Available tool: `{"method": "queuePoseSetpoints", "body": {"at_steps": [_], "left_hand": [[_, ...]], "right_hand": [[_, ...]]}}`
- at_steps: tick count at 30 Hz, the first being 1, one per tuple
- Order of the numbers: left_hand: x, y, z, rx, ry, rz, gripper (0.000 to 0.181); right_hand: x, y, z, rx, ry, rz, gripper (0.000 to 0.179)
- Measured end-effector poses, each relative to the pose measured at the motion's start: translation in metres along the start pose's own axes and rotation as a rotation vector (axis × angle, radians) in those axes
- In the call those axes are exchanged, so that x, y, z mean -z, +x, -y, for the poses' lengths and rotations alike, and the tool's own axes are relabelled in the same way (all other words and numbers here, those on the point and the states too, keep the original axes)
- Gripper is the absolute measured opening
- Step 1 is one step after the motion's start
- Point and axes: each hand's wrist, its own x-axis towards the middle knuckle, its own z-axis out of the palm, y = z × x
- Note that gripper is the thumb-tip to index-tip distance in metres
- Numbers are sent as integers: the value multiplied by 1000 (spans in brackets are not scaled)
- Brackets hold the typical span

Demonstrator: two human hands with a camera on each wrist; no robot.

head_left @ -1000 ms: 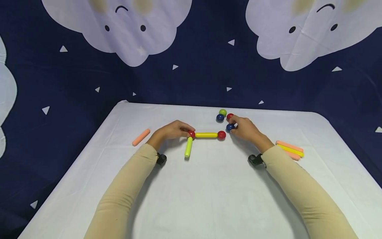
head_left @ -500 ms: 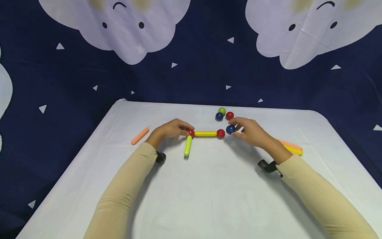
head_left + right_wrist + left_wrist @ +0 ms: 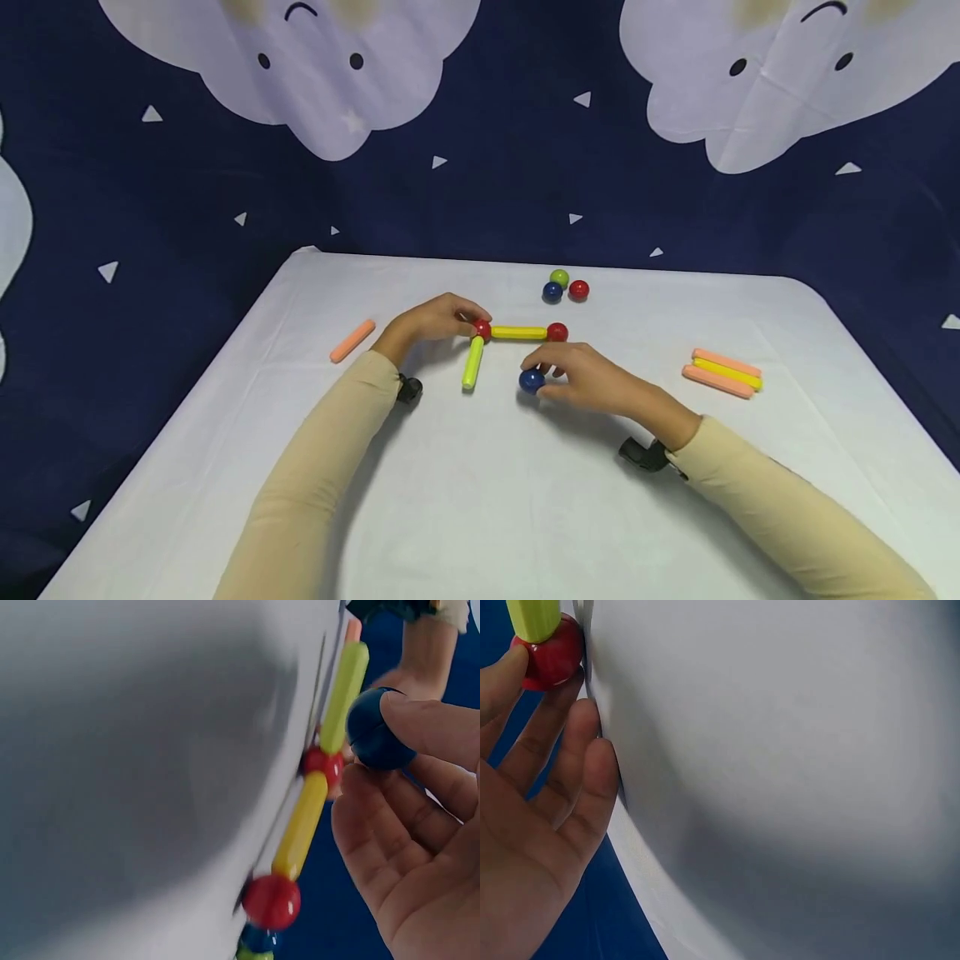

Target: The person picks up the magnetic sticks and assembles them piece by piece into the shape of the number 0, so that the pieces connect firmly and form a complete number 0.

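My left hand [image 3: 435, 321] pinches a red ball [image 3: 553, 656] between thumb and fingers. From that ball a yellow-green stick [image 3: 472, 363] reaches toward me and a yellow stick [image 3: 519, 332] reaches right. A second red ball [image 3: 557, 332] sits at the yellow stick's far end. In my right hand [image 3: 588, 377] a blue ball [image 3: 532, 382] is pinched by thumb and fingertips, nearer to me than the yellow stick and right of the yellow-green one. The right wrist view shows this blue ball [image 3: 379, 729] apart from the joined pieces.
A green ball [image 3: 559, 278], another blue ball [image 3: 552, 292] and a loose red ball [image 3: 578, 290] lie grouped at the back. One orange stick [image 3: 352, 342] lies left. Two orange sticks and a yellow stick [image 3: 726, 374] lie together at right on the white table [image 3: 480, 500].
My right hand has lifted the blue ball from near the back balls and carried it toward me and to the left. The left hand stays on its red ball.
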Motion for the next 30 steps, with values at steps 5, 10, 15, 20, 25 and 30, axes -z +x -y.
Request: {"method": "queuePoseSetpoints", "body": {"at_steps": [5, 10, 15, 20, 25, 30], "left_hand": [[2, 1, 0, 1, 5, -1, 38], [3, 3, 0, -18, 8, 3, 39], [2, 3, 0, -12, 0, 7, 40], [1, 3, 1, -20, 0, -1, 40], [0, 4, 2, -23, -16, -4, 40], [-2, 5, 3, -15, -33, -8, 39]], "right_hand": [[-12, 15, 11, 32, 16, 12, 36], [-22, 27, 24, 49, 16, 11, 32], [-29, 33, 33, 59, 27, 24, 29], [-35, 38, 37, 84, 30, 15, 27], [-42, 42, 37, 57, 2, 7, 28], [-45, 43, 37, 1, -23, 32, 28]]}}
